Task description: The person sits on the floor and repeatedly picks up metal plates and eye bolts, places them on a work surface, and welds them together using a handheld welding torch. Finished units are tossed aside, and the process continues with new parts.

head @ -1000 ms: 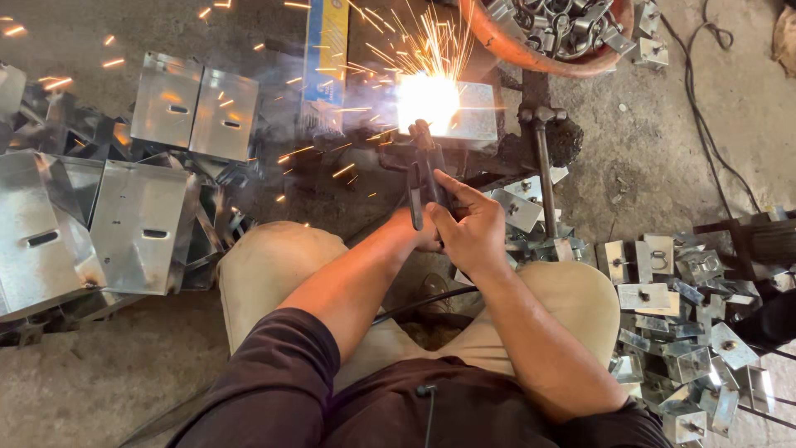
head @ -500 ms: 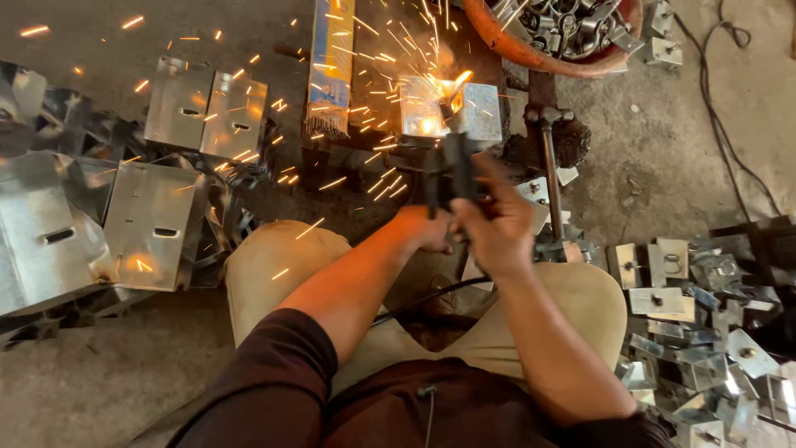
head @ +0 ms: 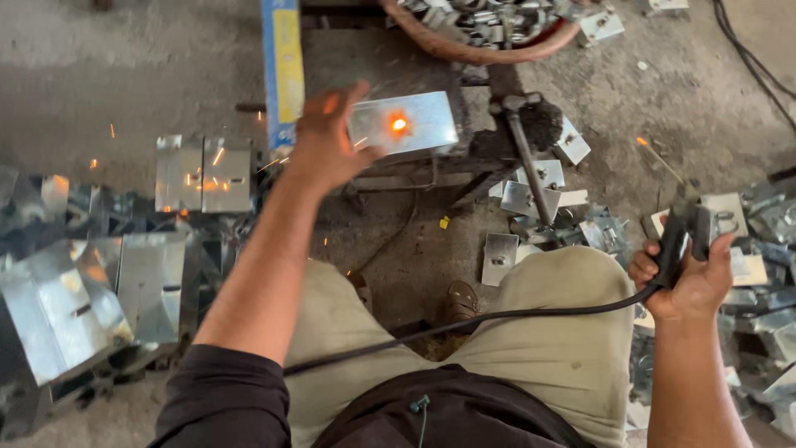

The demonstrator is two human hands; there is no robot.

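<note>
A dusty grey concrete floor (head: pixel 124 75) is seen in daylight. It is littered with metal brackets (head: pixel 539 199), and shiny steel boxes (head: pixel 75 307) are piled at one side.

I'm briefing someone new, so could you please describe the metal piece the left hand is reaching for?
Start at the dark work stand ahead of the knees. On top lies a shiny rectangular metal box, at the left hand. Unlike the others around, it has a glowing orange spot.
</note>
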